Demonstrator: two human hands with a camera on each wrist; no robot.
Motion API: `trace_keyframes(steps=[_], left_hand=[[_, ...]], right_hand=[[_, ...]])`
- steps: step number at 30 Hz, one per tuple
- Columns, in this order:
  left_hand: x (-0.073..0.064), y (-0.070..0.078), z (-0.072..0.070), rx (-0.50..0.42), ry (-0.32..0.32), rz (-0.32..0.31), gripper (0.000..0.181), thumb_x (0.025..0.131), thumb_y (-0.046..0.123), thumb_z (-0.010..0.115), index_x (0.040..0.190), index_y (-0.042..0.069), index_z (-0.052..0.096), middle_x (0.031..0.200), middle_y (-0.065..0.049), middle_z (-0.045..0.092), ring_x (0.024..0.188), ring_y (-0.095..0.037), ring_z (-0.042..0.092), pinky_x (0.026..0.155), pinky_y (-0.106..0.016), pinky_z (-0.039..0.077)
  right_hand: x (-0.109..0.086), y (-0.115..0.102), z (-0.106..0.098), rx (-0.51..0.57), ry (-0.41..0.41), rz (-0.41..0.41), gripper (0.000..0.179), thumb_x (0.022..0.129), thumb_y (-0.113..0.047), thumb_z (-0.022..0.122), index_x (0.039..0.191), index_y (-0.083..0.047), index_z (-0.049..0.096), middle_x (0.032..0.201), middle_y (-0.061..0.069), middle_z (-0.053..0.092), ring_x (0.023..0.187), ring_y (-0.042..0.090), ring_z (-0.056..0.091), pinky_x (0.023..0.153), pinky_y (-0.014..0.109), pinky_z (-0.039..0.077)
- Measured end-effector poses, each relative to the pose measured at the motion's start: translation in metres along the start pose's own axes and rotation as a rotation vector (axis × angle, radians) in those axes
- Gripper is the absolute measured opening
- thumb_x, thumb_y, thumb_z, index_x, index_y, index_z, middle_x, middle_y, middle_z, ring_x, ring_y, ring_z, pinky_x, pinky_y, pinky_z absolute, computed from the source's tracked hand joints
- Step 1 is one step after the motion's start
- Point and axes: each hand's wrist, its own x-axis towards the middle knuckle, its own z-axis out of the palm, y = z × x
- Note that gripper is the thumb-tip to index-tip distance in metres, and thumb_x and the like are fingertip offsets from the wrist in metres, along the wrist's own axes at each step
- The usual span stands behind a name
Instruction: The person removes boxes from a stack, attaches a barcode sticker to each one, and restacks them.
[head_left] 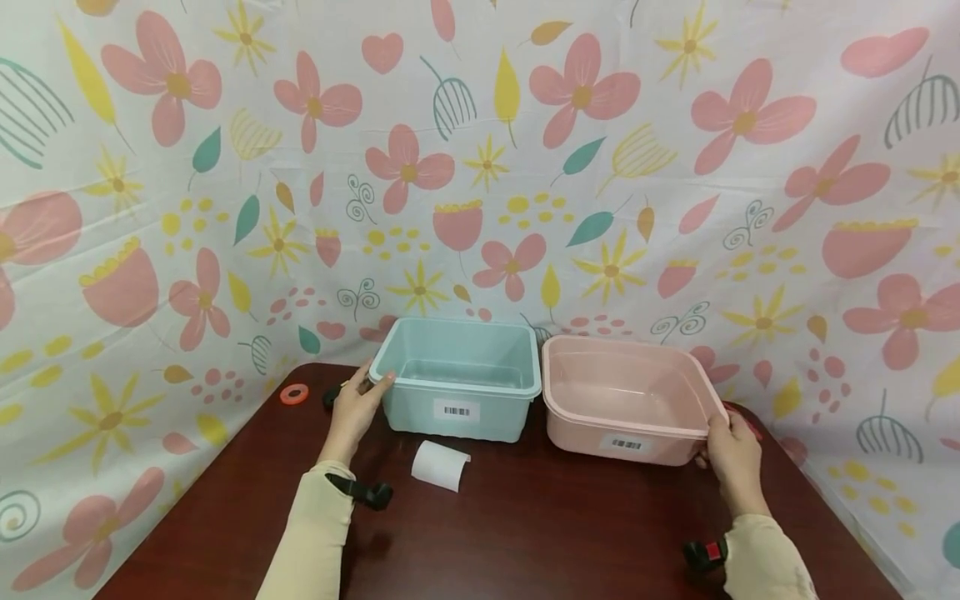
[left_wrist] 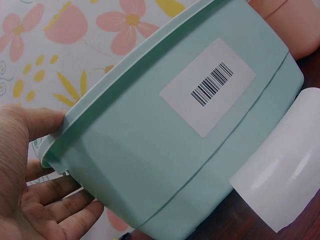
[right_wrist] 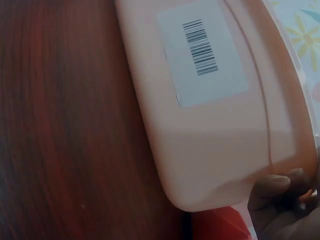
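A light blue-green plastic bin (head_left: 408, 412) with a barcode label (left_wrist: 207, 87) on its front stands upright on the table. My left hand (head_left: 356, 417) grips its rim at the left end, thumb on the rim and fingers below it on the outside. To the right is a pink plastic bin (head_left: 581, 432), also bearing a barcode label (right_wrist: 202, 55). The right hand (head_left: 737, 458) holds this one by the rim at its front right corner, with fingers curled under the edge in the right wrist view. Both bins look empty inside.
A curled white sheet (head_left: 438, 465) lies before the blue-green bin. An orange-red ring (head_left: 285, 397) and a partly hidden black object (head_left: 330, 397) sit at the back left of the dark table (head_left: 555, 533). Something red (right_wrist: 220, 225) shows beside the pink bin. Flowered cloth (head_left: 480, 108) hangs behind.
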Motion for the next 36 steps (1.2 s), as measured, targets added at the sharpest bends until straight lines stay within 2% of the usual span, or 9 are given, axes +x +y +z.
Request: trace_keyframes(steps=[6, 9, 12, 16, 19, 24, 30, 32, 36], left_hand=[[0.001, 0.005, 0.000, -0.008, -0.004, 0.008, 0.081, 0.093, 0.056, 0.066, 0.159, 0.025, 0.031, 0.158, -0.012, 0.037, 0.145, -0.031, 0.035, 0.111, -0.054, 0.036], [0.002, 0.007, 0.000, -0.011, -0.003, 0.003, 0.081, 0.093, 0.055, 0.066, 0.159, 0.025, 0.031, 0.158, -0.012, 0.037, 0.145, -0.030, 0.036, 0.111, -0.053, 0.037], [0.002, 0.007, 0.001, -0.011, -0.003, 0.001, 0.081, 0.093, 0.055, 0.066, 0.159, 0.024, 0.031, 0.158, -0.012, 0.037, 0.145, -0.031, 0.035, 0.111, -0.053, 0.037], [0.003, 0.007, 0.004, -0.014, -0.009, -0.001, 0.080, 0.094, 0.054, 0.066, 0.159, 0.023, 0.031, 0.158, -0.013, 0.037, 0.145, -0.031, 0.035, 0.111, -0.054, 0.036], [0.003, 0.006, 0.006, -0.015, -0.017, -0.009, 0.081, 0.093, 0.055, 0.066, 0.159, 0.023, 0.031, 0.158, -0.014, 0.037, 0.145, -0.032, 0.035, 0.111, -0.054, 0.036], [0.004, 0.007, 0.010, -0.012, -0.021, -0.024, 0.082, 0.092, 0.054, 0.068, 0.159, 0.022, 0.032, 0.158, -0.014, 0.038, 0.144, -0.032, 0.037, 0.110, -0.054, 0.037], [0.004, 0.012, 0.011, -0.005, -0.024, -0.023, 0.081, 0.093, 0.050, 0.068, 0.158, 0.019, 0.032, 0.158, -0.015, 0.036, 0.141, -0.034, 0.040, 0.105, -0.052, 0.043], [0.002, 0.013, 0.011, 0.003, -0.022, -0.021, 0.079, 0.094, 0.048, 0.068, 0.158, 0.018, 0.033, 0.158, -0.016, 0.038, 0.140, -0.034, 0.041, 0.105, -0.052, 0.044], [-0.001, 0.014, 0.011, 0.027, -0.015, -0.012, 0.075, 0.096, 0.045, 0.066, 0.157, 0.014, 0.034, 0.156, -0.017, 0.039, 0.140, -0.035, 0.041, 0.106, -0.054, 0.042]], right_hand=[[0.003, -0.003, 0.000, 0.023, 0.048, -0.028, 0.030, 0.099, -0.024, 0.037, 0.110, -0.003, 0.054, 0.055, 0.003, 0.051, 0.044, 0.016, 0.050, 0.042, 0.033, 0.047], [0.003, -0.005, -0.004, 0.008, 0.056, -0.031, 0.031, 0.099, -0.024, 0.037, 0.109, -0.001, 0.055, 0.054, 0.003, 0.052, 0.045, 0.016, 0.051, 0.042, 0.034, 0.047], [0.002, -0.006, -0.009, 0.023, 0.064, 0.000, 0.030, 0.098, -0.023, 0.039, 0.107, 0.000, 0.056, 0.054, 0.002, 0.052, 0.045, 0.015, 0.051, 0.043, 0.033, 0.047], [-0.002, -0.012, -0.015, 0.205, 0.052, 0.069, 0.022, 0.099, -0.019, 0.043, 0.105, -0.002, 0.055, 0.056, 0.002, 0.051, 0.044, 0.014, 0.049, 0.041, 0.031, 0.045], [-0.005, -0.019, -0.019, 0.334, 0.051, 0.090, 0.017, 0.099, -0.016, 0.044, 0.102, -0.003, 0.055, 0.055, 0.002, 0.050, 0.041, 0.014, 0.046, 0.038, 0.030, 0.043], [-0.009, -0.030, -0.022, 0.411, 0.085, 0.057, 0.015, 0.097, -0.013, 0.045, 0.093, -0.001, 0.055, 0.051, 0.004, 0.048, 0.038, 0.016, 0.044, 0.036, 0.029, 0.041], [-0.012, -0.049, -0.017, 0.509, 0.086, 0.021, 0.015, 0.097, -0.010, 0.045, 0.087, 0.000, 0.051, 0.051, 0.004, 0.044, 0.040, 0.019, 0.039, 0.036, 0.032, 0.037], [-0.013, -0.056, -0.015, 0.509, 0.091, 0.007, 0.015, 0.098, -0.011, 0.046, 0.089, 0.001, 0.051, 0.053, 0.004, 0.044, 0.041, 0.019, 0.040, 0.037, 0.032, 0.037], [-0.018, -0.070, -0.014, 0.500, 0.110, -0.022, 0.015, 0.098, -0.011, 0.046, 0.103, 0.000, 0.055, 0.057, 0.004, 0.047, 0.042, 0.018, 0.041, 0.037, 0.032, 0.038]])
